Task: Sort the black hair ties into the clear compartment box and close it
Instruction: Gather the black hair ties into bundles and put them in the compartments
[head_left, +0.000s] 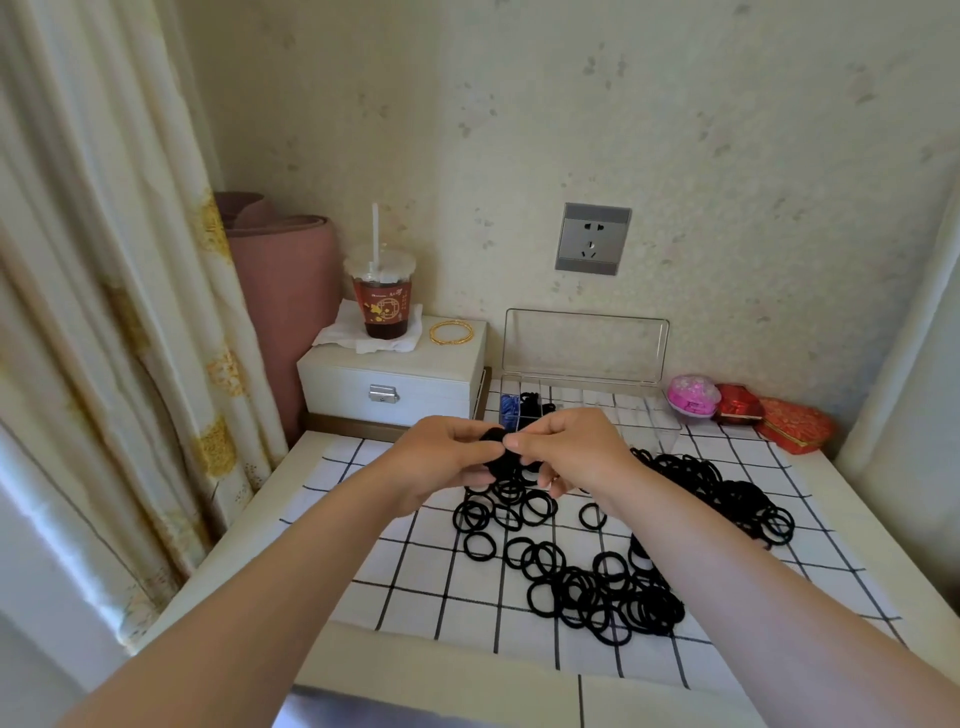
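A white, black-gridded cloth (415, 571) covers the tabletop (249, 519), strewn with loose black elastic hair ties (608, 597). Behind them the clear plastic compartment box (649, 415) stands open, a few ties inside. The left hand (441, 457) and right hand (576, 447) pinch a black bunch of ties (498, 457) between them. The writing on the drink cup's red label (382, 306) is too blurred to read.

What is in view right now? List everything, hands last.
checked cloth: one, white with black lines, on the tabletop
loose hair ties: many, black, scattered on the checked cloth
held bunch: one, black, pinched above the cloth
compartment box: one, clear, lid up, by the wall
white box: one, white, back left
drink cup: one, dark drink, on the white box
bangles: count unclear, gold, on the white box
pink case: one, pink, right of compartment box
red boxes: two, red, far right
wall socket: one, grey, wall
left hand: grips held bunch
right hand: pinches held bunch
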